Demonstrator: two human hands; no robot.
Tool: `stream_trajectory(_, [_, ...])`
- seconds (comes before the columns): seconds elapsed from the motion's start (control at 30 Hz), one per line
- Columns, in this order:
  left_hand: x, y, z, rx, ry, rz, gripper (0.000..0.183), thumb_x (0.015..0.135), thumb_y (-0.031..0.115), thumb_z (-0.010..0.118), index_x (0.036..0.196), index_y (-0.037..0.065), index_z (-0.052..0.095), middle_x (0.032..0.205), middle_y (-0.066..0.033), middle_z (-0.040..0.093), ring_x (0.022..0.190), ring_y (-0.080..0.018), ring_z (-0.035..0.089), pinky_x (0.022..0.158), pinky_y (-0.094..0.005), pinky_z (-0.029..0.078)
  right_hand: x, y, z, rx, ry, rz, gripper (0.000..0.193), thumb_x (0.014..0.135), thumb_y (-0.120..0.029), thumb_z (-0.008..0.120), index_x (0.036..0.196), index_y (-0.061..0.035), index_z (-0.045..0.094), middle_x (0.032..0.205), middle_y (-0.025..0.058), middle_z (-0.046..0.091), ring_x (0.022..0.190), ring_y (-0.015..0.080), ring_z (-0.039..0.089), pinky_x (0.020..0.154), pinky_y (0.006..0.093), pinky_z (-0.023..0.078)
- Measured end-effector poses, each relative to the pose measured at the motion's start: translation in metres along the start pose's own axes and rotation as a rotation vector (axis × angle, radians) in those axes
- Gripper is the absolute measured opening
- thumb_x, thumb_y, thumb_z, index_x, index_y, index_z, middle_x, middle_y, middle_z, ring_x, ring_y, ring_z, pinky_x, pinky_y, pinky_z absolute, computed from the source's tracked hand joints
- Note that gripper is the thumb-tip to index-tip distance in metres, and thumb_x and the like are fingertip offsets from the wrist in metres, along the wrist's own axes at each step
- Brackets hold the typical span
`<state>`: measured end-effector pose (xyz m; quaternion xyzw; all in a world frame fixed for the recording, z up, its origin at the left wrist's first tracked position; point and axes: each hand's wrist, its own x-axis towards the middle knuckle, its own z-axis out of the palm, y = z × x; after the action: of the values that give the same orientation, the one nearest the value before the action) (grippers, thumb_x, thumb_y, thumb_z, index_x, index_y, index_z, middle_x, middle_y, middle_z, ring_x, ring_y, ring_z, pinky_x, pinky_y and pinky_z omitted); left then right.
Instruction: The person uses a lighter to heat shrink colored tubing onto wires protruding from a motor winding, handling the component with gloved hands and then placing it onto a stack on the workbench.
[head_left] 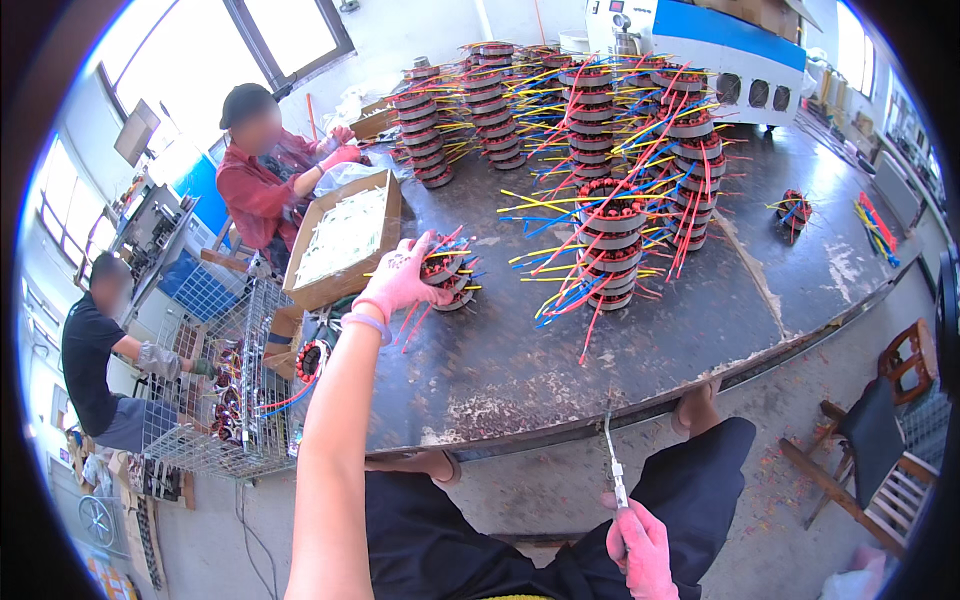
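Note:
My left hand (pixel 404 280), in a pink glove, reaches over the table and curls round a short stack of motor stators (pixel 455 285), ring-shaped cores with red windings and coloured wire leads. Its fingers rest on the upper stator. Low at the right, beyond the table's near edge, my right hand (pixel 641 552), also gloved in pink, is closed round a slim tool (pixel 616 470) with a pale handle and a thin metal shaft pointing up. The kind of tool cannot be made out. Another stator (pixel 312 360) with red and blue leads lies beside my left forearm.
Tall stator stacks (pixel 610 255) with loose leads stand on the dark table (pixel 520 370). A cardboard box (pixel 390 215) of white strips sits left, near a wire cage (pixel 215 440). Two people work there. At right are loose wires (pixel 876 230) and a chair (pixel 870 440).

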<state>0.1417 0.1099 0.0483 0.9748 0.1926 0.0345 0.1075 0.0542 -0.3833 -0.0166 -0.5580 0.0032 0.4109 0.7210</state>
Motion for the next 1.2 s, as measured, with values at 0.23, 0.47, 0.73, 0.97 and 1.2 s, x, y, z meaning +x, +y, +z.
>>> stream_trajectory(0.23, [0.000,0.001,0.008,0.090,0.019,-0.061,0.120,0.061,0.050,0.088,0.155,0.007,0.028,0.138,-0.0270,0.048,0.128,-0.0419,0.051,0.108,-0.0438,0.042,-0.003,-0.016,0.014,-0.045,0.019,0.015,0.039,0.105,-0.027,0.051,0.131,0.0017,0.058,0.059,-0.0053,0.046,0.048,0.0031,0.034,0.045,0.0216,0.023])
stream_trajectory(0.47, [0.005,-0.005,0.003,0.024,0.047,0.038,0.126,0.053,0.043,0.093,0.155,0.006,0.028,0.141,-0.0237,0.047,0.131,-0.0397,0.049,0.110,-0.0419,0.040,-0.004,-0.020,0.011,-0.068,0.029,0.005,0.040,0.105,-0.028,0.050,0.131,0.0021,0.057,0.059,-0.0051,0.046,0.049,0.0032,0.034,0.046,0.0215,0.023])
stream_trajectory(0.73, [0.006,-0.007,0.009,-0.125,0.061,0.063,0.122,0.051,0.037,0.094,0.152,0.008,0.033,0.141,-0.0202,0.045,0.130,-0.0377,0.050,0.110,-0.0411,0.042,-0.002,-0.018,0.010,-0.050,0.028,-0.011,0.041,0.105,-0.028,0.051,0.131,0.0027,0.057,0.059,-0.0051,0.046,0.049,0.0031,0.035,0.047,0.0213,0.024])
stream_trajectory(0.97, [-0.003,-0.007,0.007,-0.174,0.111,0.119,0.122,0.049,0.035,0.095,0.151,0.005,0.035,0.137,-0.0198,0.046,0.129,-0.0369,0.049,0.110,-0.0406,0.041,0.000,-0.007,0.003,-0.026,0.031,-0.001,0.041,0.105,-0.028,0.052,0.131,0.0031,0.057,0.059,-0.0050,0.047,0.049,0.0030,0.034,0.045,0.0214,0.024])
stream_trajectory(1.2, [-0.002,-0.007,0.010,-0.088,0.071,0.118,0.122,0.049,0.038,0.094,0.151,0.005,0.034,0.139,-0.0212,0.044,0.129,-0.0389,0.050,0.110,-0.0412,0.041,-0.004,-0.019,0.014,-0.046,0.047,-0.002,0.042,0.105,-0.029,0.051,0.131,0.0040,0.056,0.059,-0.0053,0.047,0.048,0.0027,0.035,0.045,0.0210,0.024])
